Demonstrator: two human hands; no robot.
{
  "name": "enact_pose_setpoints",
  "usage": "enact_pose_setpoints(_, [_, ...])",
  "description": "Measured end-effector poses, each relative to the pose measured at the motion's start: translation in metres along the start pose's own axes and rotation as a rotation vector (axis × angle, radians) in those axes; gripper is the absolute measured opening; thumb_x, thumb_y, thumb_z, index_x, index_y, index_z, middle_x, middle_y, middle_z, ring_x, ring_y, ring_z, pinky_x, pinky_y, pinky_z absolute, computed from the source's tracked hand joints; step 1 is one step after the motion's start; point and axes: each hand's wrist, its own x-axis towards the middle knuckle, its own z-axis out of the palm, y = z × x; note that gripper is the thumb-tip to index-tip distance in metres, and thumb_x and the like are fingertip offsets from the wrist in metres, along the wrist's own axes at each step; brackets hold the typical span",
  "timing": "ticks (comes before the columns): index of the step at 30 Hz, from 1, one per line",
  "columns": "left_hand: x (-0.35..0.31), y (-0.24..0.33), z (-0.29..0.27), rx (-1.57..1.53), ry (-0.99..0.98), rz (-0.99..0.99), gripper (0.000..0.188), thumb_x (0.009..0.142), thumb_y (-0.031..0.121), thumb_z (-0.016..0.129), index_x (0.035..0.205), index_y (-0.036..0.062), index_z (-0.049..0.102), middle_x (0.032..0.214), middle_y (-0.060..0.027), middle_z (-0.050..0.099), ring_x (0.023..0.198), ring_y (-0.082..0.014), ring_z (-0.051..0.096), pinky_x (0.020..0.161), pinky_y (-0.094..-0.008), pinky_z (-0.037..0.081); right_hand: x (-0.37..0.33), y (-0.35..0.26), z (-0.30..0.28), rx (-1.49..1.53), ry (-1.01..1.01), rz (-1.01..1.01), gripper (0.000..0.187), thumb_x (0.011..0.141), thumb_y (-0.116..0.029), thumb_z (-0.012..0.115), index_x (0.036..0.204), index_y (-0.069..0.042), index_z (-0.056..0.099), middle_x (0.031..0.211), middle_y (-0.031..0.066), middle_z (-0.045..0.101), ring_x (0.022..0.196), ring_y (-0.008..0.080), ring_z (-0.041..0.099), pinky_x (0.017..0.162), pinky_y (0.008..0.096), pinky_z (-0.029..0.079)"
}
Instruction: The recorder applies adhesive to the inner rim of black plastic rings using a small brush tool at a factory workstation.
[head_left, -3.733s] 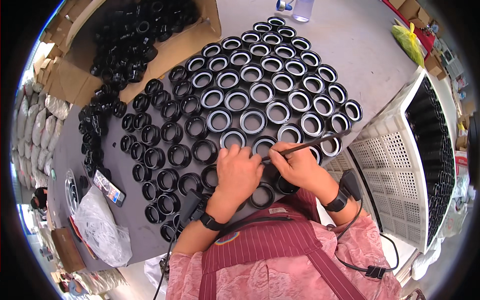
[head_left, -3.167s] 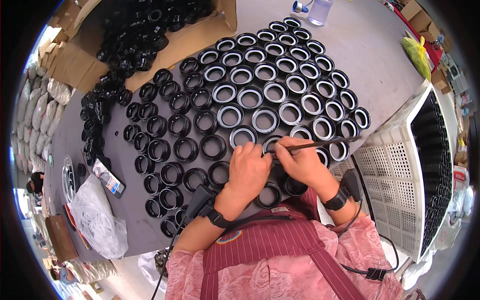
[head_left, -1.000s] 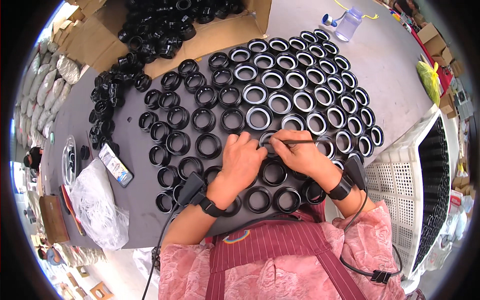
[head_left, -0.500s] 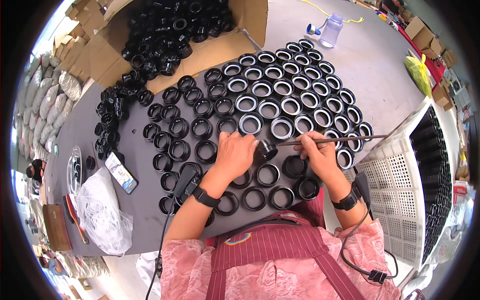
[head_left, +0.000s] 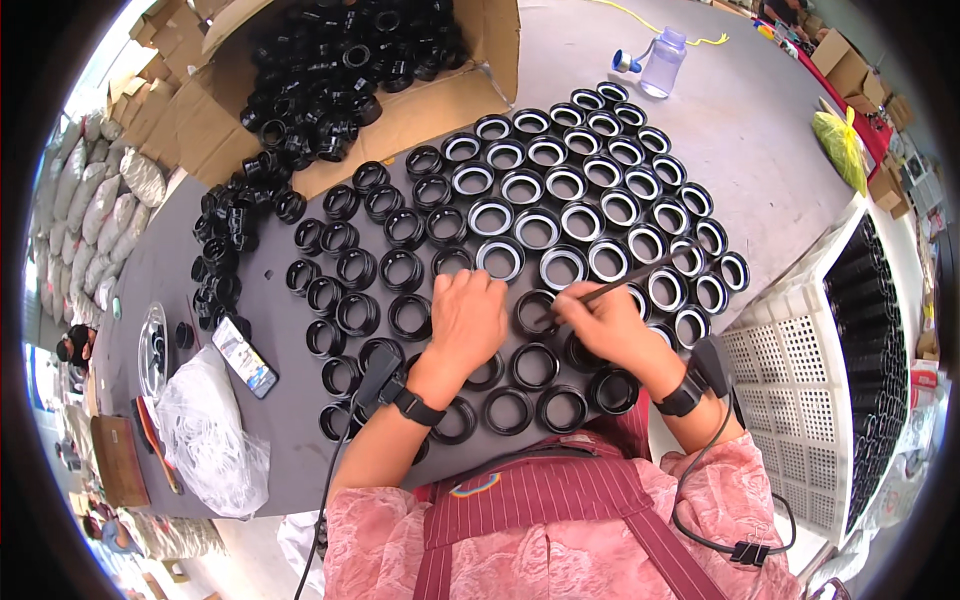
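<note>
- Rod now slants with its near end down at a black ring; a moment ago it lay nearly level, and a ring was tipped up beside the left hand.
- That ring seems to be the same 1, now lying with its opening upward between the 2 hands. This suggests it has been let go and that the work has shifted to the rod; whether the tip touches it I cannot tell.
- Right hand: pinching the rod between thumb and fingers, just right of the ring.
- Left hand: fingers curled, knuckles up, just left of the ring. I cannot tell whether anything is under those fingers.
- Beyond the hands, white-lined rings stand in close rows: short, round, glossy black walls with a pale matte band inside the mouth.
- Nearer the person and to the left, unlined rings show black all through, their hard, smooth rims catching the light.
- All of these rest on a flat grey tabletop. At its far left, a tan cardboard box spills more glossy black pieces.
- To the right, a rigid white crate has walls pierced by small holes; at left, a thin, crinkled, see-through bag slumps near a phone.
</note>
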Motion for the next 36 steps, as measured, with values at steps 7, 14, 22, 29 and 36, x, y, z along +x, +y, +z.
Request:
enact_pose_setpoints(7, [0.031,0.019,-0.001,-0.206,0.111,0.118,0.022,0.075,0.022,0.074,0.095,0.0152,0.07,0.089,-0.003,0.064,0.089,-0.0231,0.056,0.082,-0.0397,0.037,0.014,0.015,-0.025,0.161,0.28,0.1,0.019,0.094,-0.015,0.06,0.09,0.0,0.069,0.069,0.006,0.068,0.062,0.0114,0.062,0.058,0.028,0.049])
enact_pose_setpoints(14, [0.041,0.033,0.007,-0.123,0.002,0.082,0.023,0.072,0.029,0.071,0.086,0.0103,0.072,0.087,-0.0052,0.067,0.088,-0.025,0.055,0.08,-0.0405,0.037,0.022,0.021,-0.017,0.024,0.206,-0.003,0.021,0.092,-0.017,0.06,0.088,0.001,0.068,0.066,0.0129,0.066,0.06,0.0221,0.065,0.057,0.0337,0.05])
enact_pose_setpoints(22, [0.043,0.042,0.011,-0.11,0.002,0.068,0.021,0.071,0.029,0.071,0.081,0.0102,0.072,0.08,-0.0055,0.066,0.087,-0.0267,0.055,0.078,-0.042,0.038,0.035,-0.007,-0.047,-0.346,0.068,0.047,0.024,0.088,-0.018,0.057,0.079,0.003,0.066,0.066,0.0225,0.063,0.066,0.0408,0.065,0.062,0.0464,0.051])
enact_pose_setpoints(29, [0.042,0.045,0.018,-0.149,0.046,0.05,0.019,0.069,0.027,0.073,0.079,0.0108,0.071,0.08,-0.0063,0.064,0.087,-0.0272,0.056,0.076,-0.0421,0.038,0.043,0.001,-0.038,-0.564,0.227,-0.058,0.019,0.087,-0.019,0.06,0.081,-0.001,0.063,0.065,0.0201,0.063,0.065,0.041,0.064,0.06,0.0485,0.052])
enact_pose_setpoints(36, [0.041,0.047,0.019,-0.155,0.063,0.072,0.018,0.07,0.027,0.074,0.077,0.0112,0.07,0.081,-0.0058,0.063,0.089,-0.0265,0.056,0.076,-0.0415,0.038,0.033,0.008,-0.033,-0.626,0.406,-0.413,0.009,0.078,-0.011,0.069,0.077,-0.008,0.06,0.064,0.0094,0.061,0.057,0.0297,0.062,0.05,0.0393,0.05])
